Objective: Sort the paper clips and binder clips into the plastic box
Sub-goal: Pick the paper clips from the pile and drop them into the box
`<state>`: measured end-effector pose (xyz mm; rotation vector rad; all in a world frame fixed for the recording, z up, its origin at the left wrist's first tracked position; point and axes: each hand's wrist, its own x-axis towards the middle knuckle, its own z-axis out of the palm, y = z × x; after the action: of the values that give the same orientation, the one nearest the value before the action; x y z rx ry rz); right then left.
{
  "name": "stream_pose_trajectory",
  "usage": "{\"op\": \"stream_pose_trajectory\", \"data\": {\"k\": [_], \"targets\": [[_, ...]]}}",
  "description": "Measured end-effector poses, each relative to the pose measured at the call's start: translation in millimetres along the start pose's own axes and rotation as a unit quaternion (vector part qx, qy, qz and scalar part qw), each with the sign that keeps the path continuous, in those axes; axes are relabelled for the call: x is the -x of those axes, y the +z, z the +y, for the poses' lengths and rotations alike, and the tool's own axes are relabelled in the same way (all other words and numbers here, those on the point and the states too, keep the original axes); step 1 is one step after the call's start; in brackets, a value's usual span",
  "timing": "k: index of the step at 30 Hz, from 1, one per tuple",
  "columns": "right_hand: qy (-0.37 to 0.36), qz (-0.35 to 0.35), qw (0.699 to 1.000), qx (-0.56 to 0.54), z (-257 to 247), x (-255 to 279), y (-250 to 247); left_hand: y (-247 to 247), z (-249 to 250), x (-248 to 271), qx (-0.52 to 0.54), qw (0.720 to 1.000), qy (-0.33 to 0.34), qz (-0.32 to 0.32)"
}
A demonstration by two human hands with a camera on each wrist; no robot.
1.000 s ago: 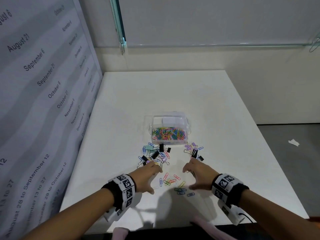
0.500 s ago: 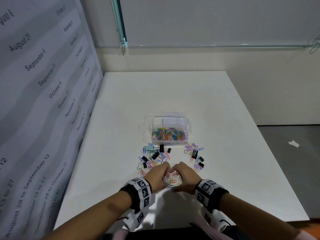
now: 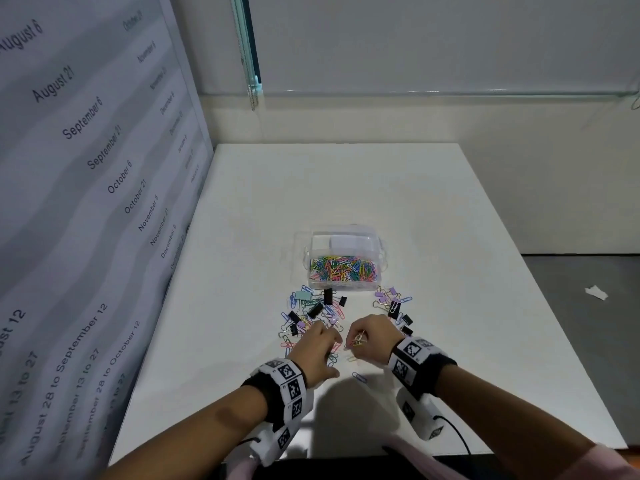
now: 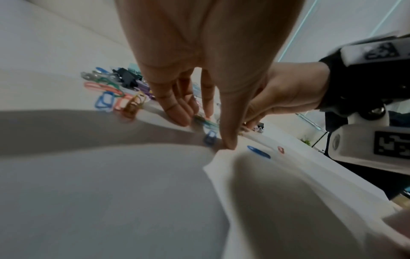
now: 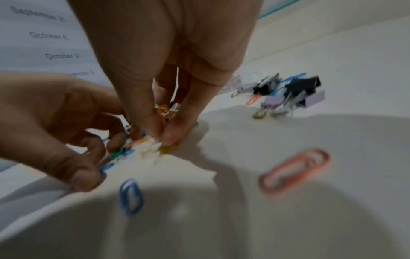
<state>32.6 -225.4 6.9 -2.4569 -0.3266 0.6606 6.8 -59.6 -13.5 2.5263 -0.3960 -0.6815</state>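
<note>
1. We have our right hand [image 3: 372,337] bunched over the near end of the scatter, fingers and thumb pinched on a small bundle of coloured wire paper clips [image 3: 358,341]. The right wrist view shows that bundle caught between the fingertips.

2. Our left hand [image 3: 317,348] sits just beside it, fingers [image 4: 177,112] pointing down, slightly spread, tips on the white tabletop [image 3: 242,306] among loose clips. Whether it grips any, we cannot tell.

3. The clear plastic box with clip-on side handles [image 3: 381,258] stands beyond both hands; its near compartment is already heaped with coloured paper clips, and its far compartment looks pale and unfilled.

4. Two piles lie between us and the box: a left pile of paper clips and black binder clips [image 3: 313,311], and a right pile with lilac and black binder clips [image 3: 393,306].

5. To do this step well, we judge we should tighten the pinch before lifting, since thin wire slips and tangles.

6. A blue paper clip [image 5: 131,198] and a salmon-pink paper clip [image 5: 295,170] lie near us; we should sweep them in too.

7. Carry low and release over the near compartment.
</note>
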Motion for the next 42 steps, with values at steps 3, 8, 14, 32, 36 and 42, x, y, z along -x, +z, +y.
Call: {"op": "stream_pose_trajectory", "data": {"k": [3,8,14,32,36,42], "targets": [[0.013,0.000,1.000,0.013,-1,-10,-19,-1,7,-10,0.021,1.000,-0.004,0.004],[0.037,0.060,0.997,-0.008,-7,-34,-62,-3,10,-18,-0.012,1.000,0.025,-0.004],[0.054,0.145,0.988,-0.005,-15,-65,-99,-5,9,-17,-0.041,0.997,0.067,-0.013],[-0.050,-0.127,0.980,0.142,8,-3,-9,-11,-3,-26,-0.209,0.971,0.096,-0.065],[-0.062,-0.108,0.986,0.110,23,6,9,-8,-4,-24,-0.230,0.966,0.106,-0.057],[-0.061,-0.067,0.995,0.043,24,12,7,-4,-6,-23,-0.252,0.961,0.107,-0.029]]}}
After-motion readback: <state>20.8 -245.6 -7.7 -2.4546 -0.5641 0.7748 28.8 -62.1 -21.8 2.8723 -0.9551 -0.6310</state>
